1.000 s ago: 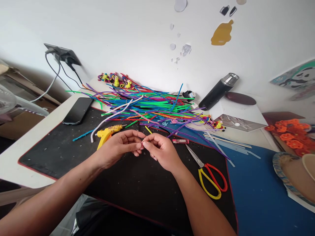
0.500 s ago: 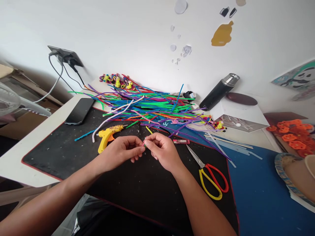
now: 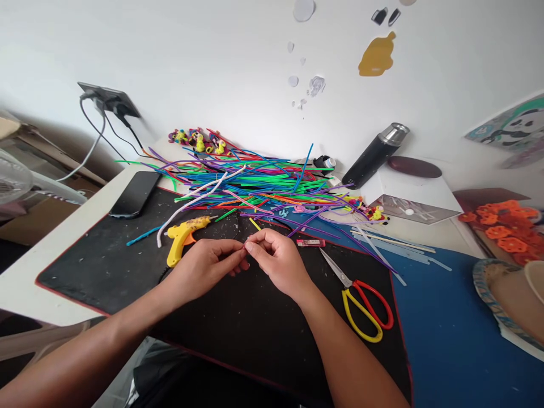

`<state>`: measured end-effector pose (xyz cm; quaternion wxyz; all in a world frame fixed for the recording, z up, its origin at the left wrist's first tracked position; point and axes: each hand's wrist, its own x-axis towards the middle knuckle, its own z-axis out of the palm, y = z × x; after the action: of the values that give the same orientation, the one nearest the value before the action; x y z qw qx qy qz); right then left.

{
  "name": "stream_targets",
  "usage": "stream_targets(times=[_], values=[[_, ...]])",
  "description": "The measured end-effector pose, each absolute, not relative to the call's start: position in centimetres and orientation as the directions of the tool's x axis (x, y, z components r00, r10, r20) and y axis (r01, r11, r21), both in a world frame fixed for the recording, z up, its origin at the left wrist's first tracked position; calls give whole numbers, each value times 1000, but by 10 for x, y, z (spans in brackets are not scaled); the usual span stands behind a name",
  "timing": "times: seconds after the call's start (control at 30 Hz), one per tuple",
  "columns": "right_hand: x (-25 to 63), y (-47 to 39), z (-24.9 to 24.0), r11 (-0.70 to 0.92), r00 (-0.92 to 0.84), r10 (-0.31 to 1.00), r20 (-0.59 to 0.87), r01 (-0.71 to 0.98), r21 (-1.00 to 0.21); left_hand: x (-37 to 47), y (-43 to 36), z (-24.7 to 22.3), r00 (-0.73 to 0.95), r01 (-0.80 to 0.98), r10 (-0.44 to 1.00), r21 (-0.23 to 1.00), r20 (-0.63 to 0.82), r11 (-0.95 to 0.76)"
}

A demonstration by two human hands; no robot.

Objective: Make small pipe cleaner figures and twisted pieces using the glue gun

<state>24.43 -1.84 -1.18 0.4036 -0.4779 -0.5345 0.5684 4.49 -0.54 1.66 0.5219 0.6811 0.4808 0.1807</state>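
My left hand (image 3: 211, 265) and my right hand (image 3: 278, 258) meet fingertip to fingertip above the black mat (image 3: 238, 334). Both are closed in a pinch around something tiny, of which only a speck of red or pink shows; the fingers hide the rest. Left of my left hand lies a yellow glue gun (image 3: 181, 241), its nozzle pointing to the back right. Just beyond my right hand is a small pink packet (image 3: 310, 242). Scissors (image 3: 352, 292) with one red and one yellow handle lie to its right, blades partly closed. A heap of colourful pipe cleaners (image 3: 255, 178) spreads behind both hands.
A phone (image 3: 136, 194) lies at the back left. Small pipe-cleaner figures (image 3: 199, 140) sit by the wall. A black flask (image 3: 374, 157) leans beside a white box (image 3: 419, 192). Glue sticks (image 3: 395, 243) rest on the blue surface (image 3: 446, 317), near a round container (image 3: 510, 300).
My fingertips have drawn closer together and turned slightly, covering the green bit seen before. The whole view has shifted a little; the things on the table lie as before.
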Motion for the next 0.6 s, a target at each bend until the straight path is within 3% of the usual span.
stream_targets(times=[0.2, 0.4, 0.6], values=[[243, -18, -9, -96, -195, 976, -101, 34, -995, 46, -10, 16, 429, 529, 887, 844, -172, -92], [242, -19, -9, -79, -185, 979, -83, 29, -996, 49, -13, 13, 414, 667, 910, 680, 1, -304], [242, -21, -8, -65, -180, 981, -71, 39, -997, 50, -14, 14, 451, 730, 891, 556, 46, -398]])
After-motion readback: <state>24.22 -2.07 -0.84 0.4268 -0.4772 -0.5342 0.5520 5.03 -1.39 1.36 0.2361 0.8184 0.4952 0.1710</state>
